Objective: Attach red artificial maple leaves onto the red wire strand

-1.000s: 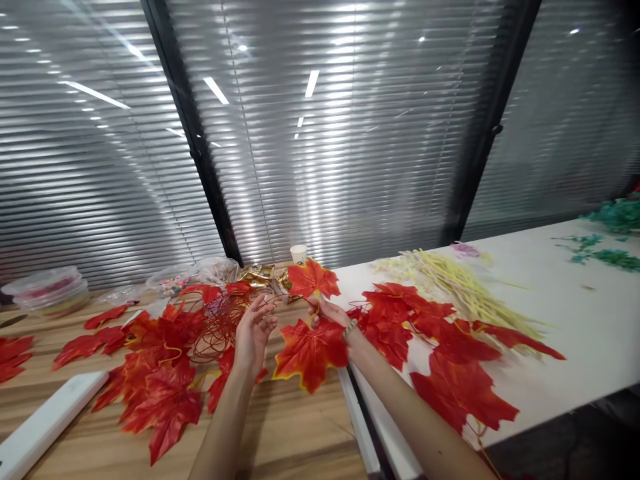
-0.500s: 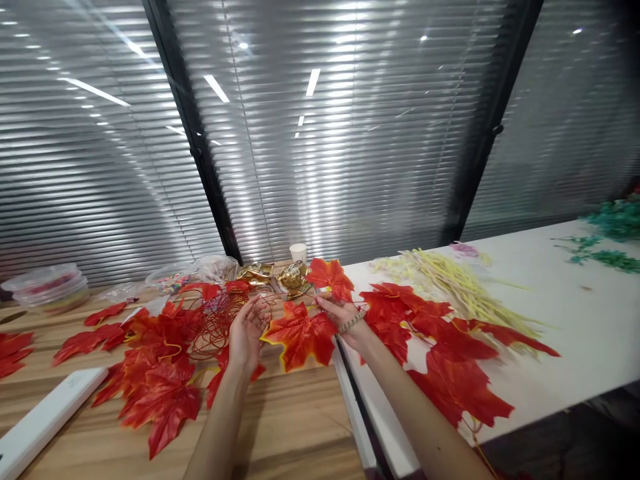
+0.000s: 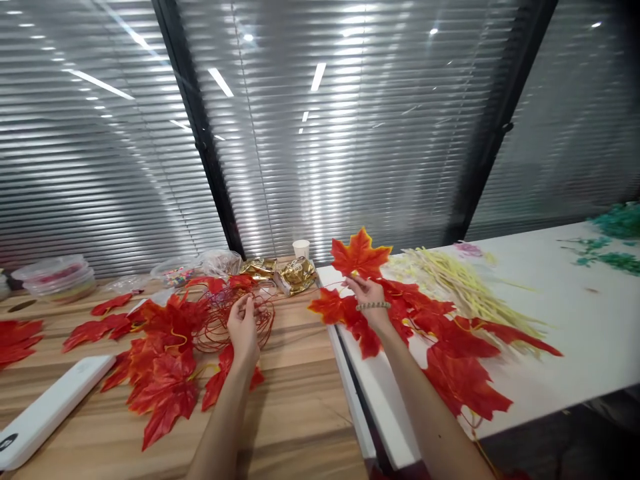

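My right hand (image 3: 367,293), with a beaded bracelet at the wrist, pinches the base of a red maple leaf with yellow edges (image 3: 361,255), raised above the white table. Another red-orange leaf (image 3: 333,307) hangs just left of that hand. My left hand (image 3: 244,327) is closed beside a tangle of thin red cord (image 3: 213,330), its fingertips pinched on the cord. A strand stretches between both hands. Red leaves (image 3: 167,380) lie left of my left hand, and more leaves (image 3: 463,353) spread beside my right forearm.
Gold foil packets (image 3: 296,275) and a white paper cup (image 3: 301,249) stand near the blinds. Stacked plastic tubs (image 3: 57,280) and a long white device (image 3: 55,407) sit left. Pale yellow stems (image 3: 465,287) and green sprigs (image 3: 617,260) lie on the white table (image 3: 565,340).
My right hand has moved right and up, with a leaf now upright above it. The leaf that hung between my hands is no longer there. My left fingers have closed together.
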Motion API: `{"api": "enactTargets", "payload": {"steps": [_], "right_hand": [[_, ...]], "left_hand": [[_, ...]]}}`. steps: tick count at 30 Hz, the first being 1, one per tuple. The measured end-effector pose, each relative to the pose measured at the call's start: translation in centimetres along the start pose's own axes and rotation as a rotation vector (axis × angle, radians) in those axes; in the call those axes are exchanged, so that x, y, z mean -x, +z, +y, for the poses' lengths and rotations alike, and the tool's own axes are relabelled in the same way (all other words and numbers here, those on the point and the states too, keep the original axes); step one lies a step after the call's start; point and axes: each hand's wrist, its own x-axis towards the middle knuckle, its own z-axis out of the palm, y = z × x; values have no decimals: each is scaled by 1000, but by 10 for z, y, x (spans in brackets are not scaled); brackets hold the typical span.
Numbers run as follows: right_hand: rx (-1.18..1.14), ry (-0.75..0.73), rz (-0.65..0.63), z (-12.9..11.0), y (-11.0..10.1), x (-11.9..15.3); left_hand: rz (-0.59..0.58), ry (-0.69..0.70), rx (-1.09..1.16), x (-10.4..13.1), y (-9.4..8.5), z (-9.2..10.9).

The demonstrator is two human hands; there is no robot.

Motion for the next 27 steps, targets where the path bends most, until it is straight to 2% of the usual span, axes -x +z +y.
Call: {"api": "enactTargets", "payload": {"steps": [3,6,10,15,19,22,25,27], "right_hand": [[275,-69,98,3,-4,-2],[505,-123,44,3,-2,1],[636,-168,2,3,3,8],[743,-310,110,-3,11,18],[635,-580,83,-17,31,34],[400,-703,-69,-24,52,51],[208,-607,-264,-27,67,65],[135,-496,-335,-27,71,71]], "left_hand": [[3,11,31,-1,0,-2],[-56,15,-1,1,2,-4],[-87,11,75,5,4,-1],[-117,-29,174,6,6,1],[-207,9,147,8,8,-5],[-349,36,128,12,11,-9],[-473,24,122,15,13,-11],[-529,4,122,17,14,-10]]}}
